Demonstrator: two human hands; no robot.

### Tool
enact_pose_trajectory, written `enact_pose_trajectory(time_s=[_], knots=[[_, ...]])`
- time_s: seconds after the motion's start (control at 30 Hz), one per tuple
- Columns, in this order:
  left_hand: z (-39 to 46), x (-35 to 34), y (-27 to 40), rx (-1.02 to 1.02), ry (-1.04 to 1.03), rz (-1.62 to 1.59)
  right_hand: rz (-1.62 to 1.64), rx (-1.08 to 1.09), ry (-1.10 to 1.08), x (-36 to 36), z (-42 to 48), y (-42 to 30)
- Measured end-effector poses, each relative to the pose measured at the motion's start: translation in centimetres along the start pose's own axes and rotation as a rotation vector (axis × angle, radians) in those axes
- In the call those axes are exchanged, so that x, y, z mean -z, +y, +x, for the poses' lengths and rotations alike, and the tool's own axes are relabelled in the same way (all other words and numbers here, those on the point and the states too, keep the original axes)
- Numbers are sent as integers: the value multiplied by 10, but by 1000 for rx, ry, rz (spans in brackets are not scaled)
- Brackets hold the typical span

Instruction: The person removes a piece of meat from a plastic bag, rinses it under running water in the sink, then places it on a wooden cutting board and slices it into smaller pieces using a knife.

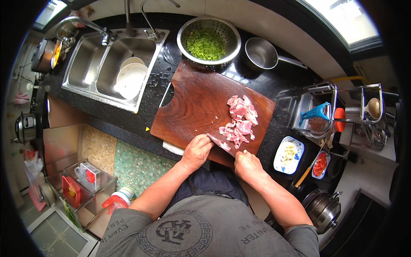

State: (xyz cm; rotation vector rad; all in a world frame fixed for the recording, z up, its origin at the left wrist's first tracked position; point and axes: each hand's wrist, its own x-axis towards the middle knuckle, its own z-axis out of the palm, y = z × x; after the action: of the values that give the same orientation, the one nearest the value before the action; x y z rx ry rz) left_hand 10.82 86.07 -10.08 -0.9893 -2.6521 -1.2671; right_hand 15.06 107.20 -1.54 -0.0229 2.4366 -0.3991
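Note:
My right hand (pixel 248 164) is closed around the handle of a kitchen knife (pixel 220 143), and the handle itself is hidden. The blade slants up and left over the near edge of a wooden cutting board (pixel 196 99). At the blade's far end, my left hand (pixel 198 153) has its fingers bent and pinched against the metal. A small strip of raw meat (pixel 225 146) lies along the blade. Just beyond it, a pile of cut raw pink meat (pixel 239 120) covers part of the board's right side. Tiny scraps dot the wood.
Behind the board stand a steel colander (pixel 237 48) of chopped green vegetable and a steel saucepan (pixel 260 54). Plates (pixel 131 80) sit in the double sink (pixel 101 64) at left. Right of the board are a dish of chopped garlic (pixel 289 154), a dish of red pieces (pixel 320 164) and a wire rack (pixel 334 93).

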Motion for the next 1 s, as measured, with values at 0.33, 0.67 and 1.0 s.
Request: enact_pose_trajectory(time_s=[0.33,0.67,1.0], knots=[[-1,1,-1,19,-2,-20,33,11,-52,11,8,-6],[-4,-3,-8,34,-21,17,-13,104,104,16,44,-44],[0,2,-5,-9,66,-9,31,-143,-79,12,-2,5]])
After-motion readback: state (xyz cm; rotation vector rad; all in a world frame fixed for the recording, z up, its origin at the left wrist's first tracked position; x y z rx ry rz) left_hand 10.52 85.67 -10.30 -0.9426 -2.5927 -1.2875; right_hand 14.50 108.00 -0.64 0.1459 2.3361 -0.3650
